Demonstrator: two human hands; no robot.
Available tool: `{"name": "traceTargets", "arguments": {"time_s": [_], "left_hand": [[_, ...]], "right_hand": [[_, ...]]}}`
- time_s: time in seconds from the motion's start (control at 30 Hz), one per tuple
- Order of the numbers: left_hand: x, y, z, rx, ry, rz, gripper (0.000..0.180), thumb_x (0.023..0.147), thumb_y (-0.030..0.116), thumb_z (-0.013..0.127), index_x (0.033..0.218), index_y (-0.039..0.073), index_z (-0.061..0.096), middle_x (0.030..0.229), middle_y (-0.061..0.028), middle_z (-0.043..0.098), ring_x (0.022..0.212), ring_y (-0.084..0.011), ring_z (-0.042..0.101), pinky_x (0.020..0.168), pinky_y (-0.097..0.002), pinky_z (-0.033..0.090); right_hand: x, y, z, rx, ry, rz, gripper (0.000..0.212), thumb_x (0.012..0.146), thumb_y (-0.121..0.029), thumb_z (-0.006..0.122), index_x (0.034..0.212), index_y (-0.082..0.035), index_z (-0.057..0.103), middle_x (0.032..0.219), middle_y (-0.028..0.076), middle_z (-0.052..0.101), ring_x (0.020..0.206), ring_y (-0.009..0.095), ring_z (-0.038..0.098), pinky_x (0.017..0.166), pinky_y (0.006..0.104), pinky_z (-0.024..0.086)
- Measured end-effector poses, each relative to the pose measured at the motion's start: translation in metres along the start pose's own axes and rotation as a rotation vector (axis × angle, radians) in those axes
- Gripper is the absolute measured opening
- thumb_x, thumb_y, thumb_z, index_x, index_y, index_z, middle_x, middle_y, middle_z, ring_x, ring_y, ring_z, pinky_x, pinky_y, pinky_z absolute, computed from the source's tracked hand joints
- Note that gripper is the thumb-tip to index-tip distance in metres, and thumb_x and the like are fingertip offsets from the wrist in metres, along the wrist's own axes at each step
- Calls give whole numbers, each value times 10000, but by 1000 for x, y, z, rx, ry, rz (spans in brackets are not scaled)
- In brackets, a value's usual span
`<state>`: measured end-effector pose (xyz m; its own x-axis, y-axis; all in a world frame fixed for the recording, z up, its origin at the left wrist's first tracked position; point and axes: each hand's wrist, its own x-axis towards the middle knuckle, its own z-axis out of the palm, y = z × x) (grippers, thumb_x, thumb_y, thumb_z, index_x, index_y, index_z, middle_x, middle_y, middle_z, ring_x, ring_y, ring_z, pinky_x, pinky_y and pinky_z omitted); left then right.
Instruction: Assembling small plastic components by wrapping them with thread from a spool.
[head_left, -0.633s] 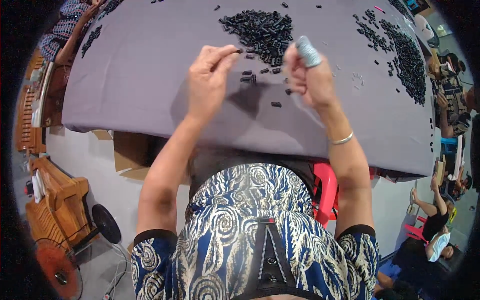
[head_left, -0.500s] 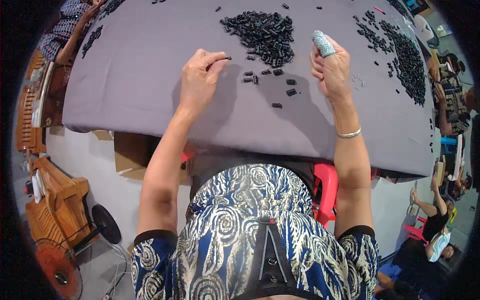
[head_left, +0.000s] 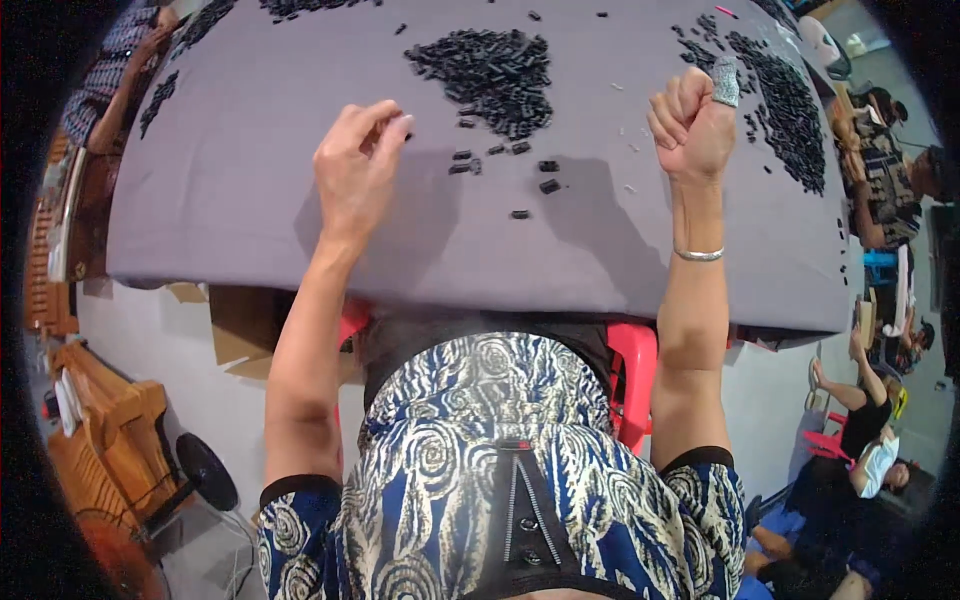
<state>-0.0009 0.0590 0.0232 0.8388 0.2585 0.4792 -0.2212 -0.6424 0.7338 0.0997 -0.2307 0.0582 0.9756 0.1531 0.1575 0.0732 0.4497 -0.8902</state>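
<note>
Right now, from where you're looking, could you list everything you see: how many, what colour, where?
Cloth-covered table: one, grey-purple, upper middle
Heap of small tubular pieces: one, black, table's middle
Loose tubular pieces: several, black, this side of that heap
Other heaps: several, black, table's edges
Tiny pins: several, whitish, right of middle
Thin stick: one, pink, table's far right
Cardboard box: one, brown, below table's left
Wooden furniture: count unclear, brown, left
Plastic chair: at least one, red, at the person's waist
Other people: several, mixed clothing, both sides
Rim clutter: too blurred to count
Patterned garment: one, blue-cream, bottom
Bracelet: one, silvery, right wrist
Finger sleeve: one, grey, right thumb
Left hand: one, bare, pinched, left of middle heap
Right hand: one, curled, right of it
</note>
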Motion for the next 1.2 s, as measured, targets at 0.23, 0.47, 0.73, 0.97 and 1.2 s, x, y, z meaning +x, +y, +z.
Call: {"name": "traceTargets", "arguments": {"time_s": [0.23,0.47,0.73,0.97,1.2], "left_hand": [[-21,19,18,-421,-102,-260,217,912,225,608,873,22,675,529,37,485,441,-15,433,381,-180,313],[-12,9,16,-418,-96,-381,337,928,294,569,759,16,653,471,70,379,445,-15,355,420,-217,269],[-11,-6,18,-432,-70,-301,367,946,313,542,724,27,602,462,79,339,409,-5,287,378,-204,211],[-16,10,20,-503,-85,-311,353,944,297,547,724,25,593,491,81,329,428,-7,272,411,-205,212],[-26,12,31,-439,-190,-246,220,926,210,569,809,34,628,560,88,377,506,-1,331,440,-189,249]], "right_hand": [[-3,-5,-10,37,-92,-15,414,933,-246,394,557,-115,278,495,-32,230,396,60,193,346,206,130],[-9,11,-11,-569,-102,51,257,903,-278,601,722,-94,605,583,-72,447,480,18,328,408,196,238],[-21,21,4,-964,-553,-3,86,844,-100,650,861,-18,631,733,-25,553,658,59,487,583,217,416],[-25,33,12,-1095,-618,-186,130,737,-34,691,849,-15,627,720,45,580,607,129,547,556,288,449],[-28,43,18,-1222,-603,-254,108,694,-39,645,791,-21,603,771,117,609,672,266,587,614,354,476]]}}
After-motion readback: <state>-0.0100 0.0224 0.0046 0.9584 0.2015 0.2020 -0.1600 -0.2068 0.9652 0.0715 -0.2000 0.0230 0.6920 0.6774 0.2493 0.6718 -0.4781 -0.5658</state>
